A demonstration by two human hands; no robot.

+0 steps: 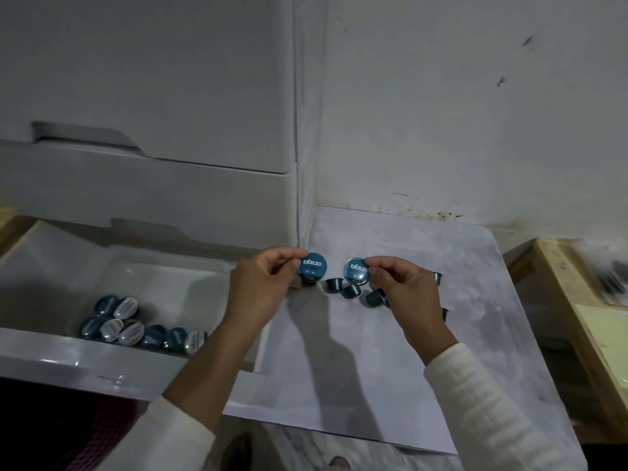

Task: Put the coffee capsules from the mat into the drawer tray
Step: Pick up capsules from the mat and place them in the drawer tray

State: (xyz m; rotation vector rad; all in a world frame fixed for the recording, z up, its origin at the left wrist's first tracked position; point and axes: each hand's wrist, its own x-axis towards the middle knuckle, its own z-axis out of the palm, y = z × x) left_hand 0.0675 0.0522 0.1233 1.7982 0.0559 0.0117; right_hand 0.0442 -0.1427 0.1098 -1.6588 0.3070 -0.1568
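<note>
My left hand (263, 283) pinches a teal coffee capsule (312, 266), lid facing me, just above the left edge of the grey mat (390, 362). My right hand (404, 290) holds a second teal capsule (355, 270) the same way. Several more capsules (343, 287) lie on the mat below and between my hands, some partly hidden by my right hand. The open white drawer tray (163, 277) sits to the left, with several capsules (136, 326) heaped at its front.
White drawer fronts (146, 185) rise behind the tray, and a stained white wall (475, 113) stands behind the mat. A wooden box (560, 294) with papers sits at the right. The tray's front lip (85, 365) is close to me.
</note>
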